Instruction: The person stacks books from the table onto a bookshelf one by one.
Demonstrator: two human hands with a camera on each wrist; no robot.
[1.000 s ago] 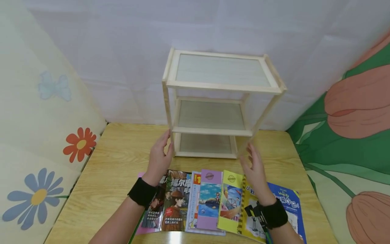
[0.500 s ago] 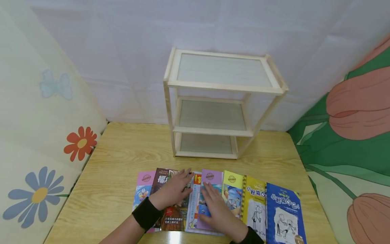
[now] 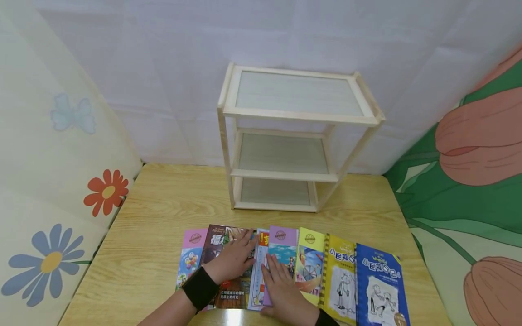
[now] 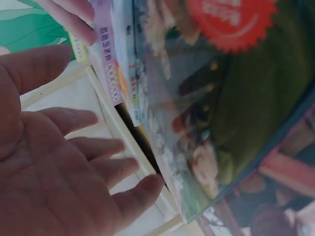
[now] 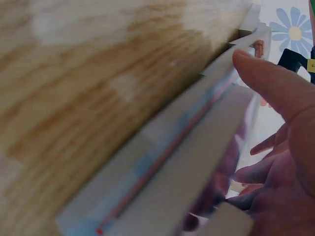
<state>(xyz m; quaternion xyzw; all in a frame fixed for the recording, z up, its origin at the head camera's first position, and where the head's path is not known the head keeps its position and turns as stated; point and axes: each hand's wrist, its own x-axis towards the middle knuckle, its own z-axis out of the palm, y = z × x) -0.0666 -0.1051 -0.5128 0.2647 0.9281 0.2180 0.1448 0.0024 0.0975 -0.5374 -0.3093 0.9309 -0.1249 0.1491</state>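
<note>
My left hand (image 3: 231, 259) is over the dark-covered books (image 3: 233, 296), fingers stretched out; in the left wrist view its palm (image 4: 59, 172) and extended fingers show beside a glossy cover. To its right, my right hand (image 3: 285, 292) lies with straight fingers over the lower part of a purple book (image 3: 282, 240). In the right wrist view the thumb (image 5: 275, 88) extends along the books' lower edges (image 5: 187, 162). Between the hands is a light-blue-edged book (image 3: 256, 290). Neither hand grips anything; exact contact with the covers is hard to see.
A pink book (image 3: 191, 256) lies at the row's left end. Rightward are a yellow-green book (image 3: 311, 265), a yellow spiral-bound book (image 3: 341, 271) and a blue book (image 3: 379, 280). Behind them a three-tier wooden shelf (image 3: 302, 95) stands on the wooden table (image 3: 171, 194).
Both hands have left the shelf's front posts and come back over the books. Since half a second ago the right hand has shifted slightly left and nearer me. Shelf and books look unmoved.
</note>
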